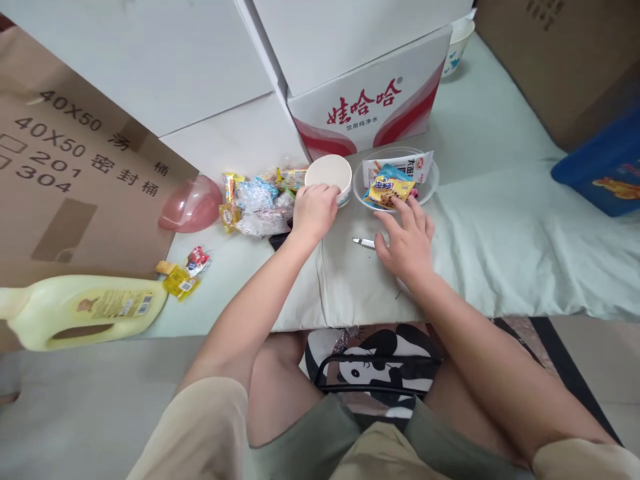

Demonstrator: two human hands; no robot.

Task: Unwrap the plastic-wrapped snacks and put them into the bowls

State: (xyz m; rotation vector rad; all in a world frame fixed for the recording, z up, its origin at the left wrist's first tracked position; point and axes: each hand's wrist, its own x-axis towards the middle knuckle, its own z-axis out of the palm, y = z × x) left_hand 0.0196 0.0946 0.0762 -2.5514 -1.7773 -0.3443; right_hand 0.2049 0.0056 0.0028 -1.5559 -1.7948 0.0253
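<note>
My left hand (315, 212) curls its fingers over the near rim of a white paper bowl (330, 171). To the right stands a clear plastic bowl (432, 180) of snack packets, among them a yellow packet (386, 191) and a white packet (421, 165). My right hand (409, 243) is spread at that bowl's near edge, its fingertips over the yellow packet; I cannot tell if they touch it. A small silver tool like a nail clipper (363, 242) lies beside my right thumb. Left of the paper bowl is a pile of wrapped snacks (260, 205).
A white and red carton (370, 117) stands behind the bowls. At left are a cardboard box (65, 200), a pink translucent bowl (193, 203), small wrappers (181, 283) and a yellow bottle (100, 310) on its side. A blue container (600, 167) is at right.
</note>
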